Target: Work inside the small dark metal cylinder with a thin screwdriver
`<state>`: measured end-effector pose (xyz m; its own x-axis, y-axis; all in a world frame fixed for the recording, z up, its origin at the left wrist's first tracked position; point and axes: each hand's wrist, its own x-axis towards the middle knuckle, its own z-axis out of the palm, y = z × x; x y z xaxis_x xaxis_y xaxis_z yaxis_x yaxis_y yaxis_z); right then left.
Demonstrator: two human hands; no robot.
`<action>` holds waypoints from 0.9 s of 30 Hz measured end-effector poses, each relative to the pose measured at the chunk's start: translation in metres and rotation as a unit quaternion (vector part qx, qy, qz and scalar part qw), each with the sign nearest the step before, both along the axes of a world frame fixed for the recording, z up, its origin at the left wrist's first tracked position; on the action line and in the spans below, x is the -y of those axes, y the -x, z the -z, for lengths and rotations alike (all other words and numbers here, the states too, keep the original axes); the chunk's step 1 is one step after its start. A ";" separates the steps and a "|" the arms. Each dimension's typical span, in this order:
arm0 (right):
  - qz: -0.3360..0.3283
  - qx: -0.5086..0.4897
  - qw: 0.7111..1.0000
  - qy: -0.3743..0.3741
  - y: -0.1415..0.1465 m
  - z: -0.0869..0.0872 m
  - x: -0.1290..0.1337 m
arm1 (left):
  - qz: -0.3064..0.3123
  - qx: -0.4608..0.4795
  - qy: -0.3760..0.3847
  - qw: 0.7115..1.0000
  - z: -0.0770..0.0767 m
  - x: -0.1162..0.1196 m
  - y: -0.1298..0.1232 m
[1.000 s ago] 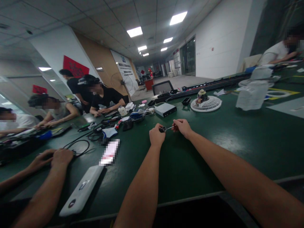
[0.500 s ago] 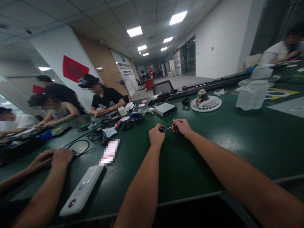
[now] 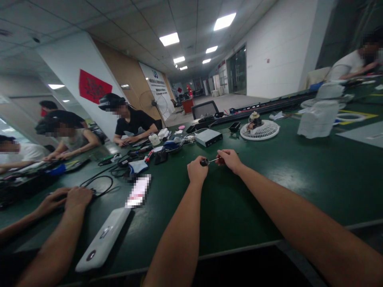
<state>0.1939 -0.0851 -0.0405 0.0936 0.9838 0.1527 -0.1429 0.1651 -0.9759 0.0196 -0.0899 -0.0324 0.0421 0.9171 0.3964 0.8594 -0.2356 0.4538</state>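
The green table (image 3: 245,207) fills the lower view, with a dull sheen and a patch of reflected light right of centre. Toward its far side lies a white slotted fan cover (image 3: 265,132), a motor-like part standing on its middle. Left of that sits a grey box (image 3: 208,138) with a dark front, just beyond the person's hands. The right hand (image 3: 229,160) pinches the far end of a rod between thumb and fingers. The left hand (image 3: 196,170) is curled around a black piece (image 3: 205,162), gripping it; its rounded end shows at the thumb side, dark with a slight gloss. The rod (image 3: 213,160), thin, straight and metallic, spans the gap between the hands, above the table's middle. Whether rod and black piece are one article cannot be told; the fingers hide the rest.
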 end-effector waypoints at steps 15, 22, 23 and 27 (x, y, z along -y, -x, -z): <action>-0.012 0.016 1.000 -0.011 -0.002 0.001 0.000 | 0.000 -0.020 -0.041 0.999 0.002 -0.002 0.002; 0.050 0.052 0.997 -0.040 -0.004 0.009 -0.007 | 0.016 -0.030 -0.055 0.998 0.003 -0.003 0.002; 0.041 0.046 0.997 -0.047 -0.004 0.010 -0.007 | 0.018 -0.025 -0.055 0.998 0.004 -0.004 0.002; -0.009 0.021 0.998 -0.053 -0.003 0.011 -0.008 | 0.012 -0.007 -0.048 0.999 0.006 -0.006 0.004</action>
